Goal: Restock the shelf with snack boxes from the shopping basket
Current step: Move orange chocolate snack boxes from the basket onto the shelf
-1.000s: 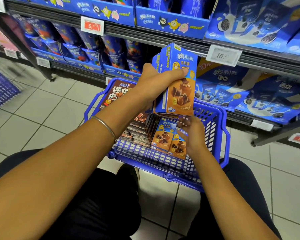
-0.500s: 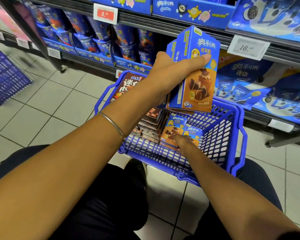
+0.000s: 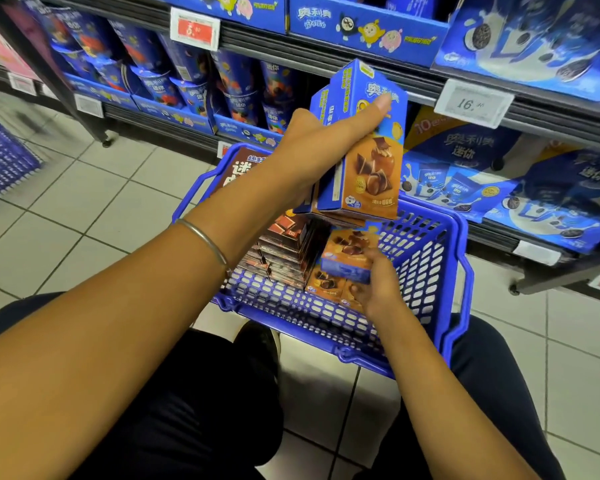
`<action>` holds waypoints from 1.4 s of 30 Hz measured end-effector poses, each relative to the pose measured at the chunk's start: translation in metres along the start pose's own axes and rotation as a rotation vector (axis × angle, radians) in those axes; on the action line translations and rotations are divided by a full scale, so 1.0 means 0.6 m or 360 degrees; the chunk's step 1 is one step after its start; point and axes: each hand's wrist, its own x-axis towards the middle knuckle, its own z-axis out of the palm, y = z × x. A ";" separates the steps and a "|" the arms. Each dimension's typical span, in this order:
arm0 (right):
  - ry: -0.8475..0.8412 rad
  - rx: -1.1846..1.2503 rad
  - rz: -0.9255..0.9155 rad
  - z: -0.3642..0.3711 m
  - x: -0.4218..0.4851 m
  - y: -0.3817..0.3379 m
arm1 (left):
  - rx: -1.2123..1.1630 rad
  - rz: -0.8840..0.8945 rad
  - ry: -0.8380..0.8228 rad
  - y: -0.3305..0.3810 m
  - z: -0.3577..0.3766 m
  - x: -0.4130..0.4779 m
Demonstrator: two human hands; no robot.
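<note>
My left hand grips a stack of blue-and-orange snack boxes above the blue shopping basket, thumb across the front box. Lower down, my right hand holds another blue-and-orange snack box, lifted slightly inside the basket. More of these boxes and a row of dark brown boxes lie in the basket. The shelf with blue packs stands just behind.
Blue cup-shaped snack packs fill the lower left shelf, and large blue bags fill the lower right. Price tags hang on the shelf rail. Another blue basket sits at the far left on the tiled floor.
My right hand has taken hold of a snack box in the basket and lifted it. The left hand keeps its stack raised; the view has shifted closer to the shelf.
</note>
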 end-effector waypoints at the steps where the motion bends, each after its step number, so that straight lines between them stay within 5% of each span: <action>1: -0.0043 0.0142 -0.0064 -0.007 -0.018 -0.011 | 0.0018 -0.0007 0.0023 0.000 -0.001 0.003; 12: -0.0489 0.0837 -0.0806 -0.048 -0.148 -0.139 | 0.0176 0.0026 0.0089 -0.009 -0.016 0.022; 23: -0.0757 0.0531 -0.0766 0.011 -0.193 -0.158 | 0.0270 0.0095 -0.0006 -0.012 0.003 0.008; 37: -0.0738 0.0345 -0.0734 0.006 -0.204 -0.146 | 0.0368 0.0284 0.0265 -0.037 0.020 0.020; 42: -0.0719 0.0354 -0.0736 0.005 -0.197 -0.145 | 0.0348 0.0202 0.0138 -0.028 0.027 0.013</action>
